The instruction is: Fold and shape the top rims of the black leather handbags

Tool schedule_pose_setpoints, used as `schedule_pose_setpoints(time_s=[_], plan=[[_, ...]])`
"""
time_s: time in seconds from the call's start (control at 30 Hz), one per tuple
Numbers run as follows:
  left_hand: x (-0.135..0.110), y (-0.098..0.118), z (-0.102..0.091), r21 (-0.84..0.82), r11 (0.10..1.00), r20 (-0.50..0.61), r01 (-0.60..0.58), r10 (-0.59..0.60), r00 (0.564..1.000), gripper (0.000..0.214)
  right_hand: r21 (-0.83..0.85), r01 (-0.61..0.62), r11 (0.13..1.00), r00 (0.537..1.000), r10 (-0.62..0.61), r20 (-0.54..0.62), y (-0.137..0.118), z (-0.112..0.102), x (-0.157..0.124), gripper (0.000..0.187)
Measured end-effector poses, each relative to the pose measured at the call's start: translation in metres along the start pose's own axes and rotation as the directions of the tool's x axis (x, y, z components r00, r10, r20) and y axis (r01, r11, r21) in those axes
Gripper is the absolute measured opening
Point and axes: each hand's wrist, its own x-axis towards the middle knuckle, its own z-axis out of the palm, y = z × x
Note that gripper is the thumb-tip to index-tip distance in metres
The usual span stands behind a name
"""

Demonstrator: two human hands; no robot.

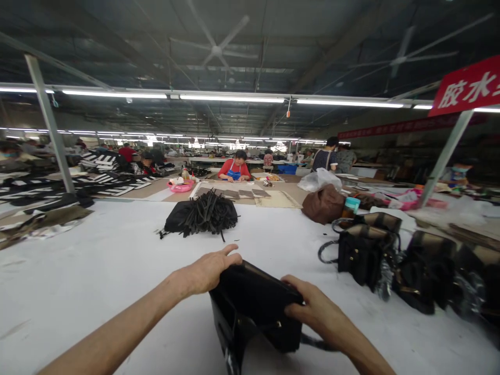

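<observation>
A black handbag (258,299) stands tilted on the white tabletop in front of me, its handles hanging at the near side and right. My left hand (213,268) grips its upper left edge, the fingers partly hidden behind the bag. At the right end, my right hand (308,307) holds the bag's side, with the thumb on the near face and fingers over the top edge. Small gold-coloured studs show on the front. Beyond the bag lies a heap of black strips (211,212) on dark folded material.
Several finished-looking black handbags (363,255) line the right side of the white table (97,291). Behind them are a brown bundle (324,204) and a jar with a turquoise lid (351,206). A person in red (234,169) works across the table. Metal posts (49,122) rise on both sides.
</observation>
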Motion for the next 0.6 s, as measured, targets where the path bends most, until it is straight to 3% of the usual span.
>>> schedule_pose_setpoints(time_s=[0.1,0.2,0.43,0.53,0.6], plan=[[-0.001,0.003,0.001,0.054,0.997,-0.010,-0.059,0.059,0.998,0.062,0.123,0.010,0.992,0.998,-0.017,0.055,0.009,-0.007,0.000,0.031],[0.003,0.007,0.005,0.073,0.994,-0.023,-0.077,0.079,0.997,0.061,0.189,0.004,0.982,0.999,-0.011,0.039,0.017,-0.002,0.001,0.032],[0.011,0.021,-0.001,-0.168,0.978,-0.149,-0.123,0.098,0.984,0.048,0.192,-0.011,0.981,0.999,0.019,-0.043,0.026,0.004,0.001,0.031],[0.019,0.021,0.000,-0.152,0.981,-0.120,-0.120,0.102,0.987,0.048,0.181,0.001,0.984,0.999,0.009,-0.053,0.025,0.005,-0.001,0.030],[0.027,0.018,0.004,-0.114,0.989,-0.095,-0.099,0.089,0.992,0.037,0.166,0.010,0.986,0.998,-0.001,-0.057,0.023,0.006,-0.002,0.028]])
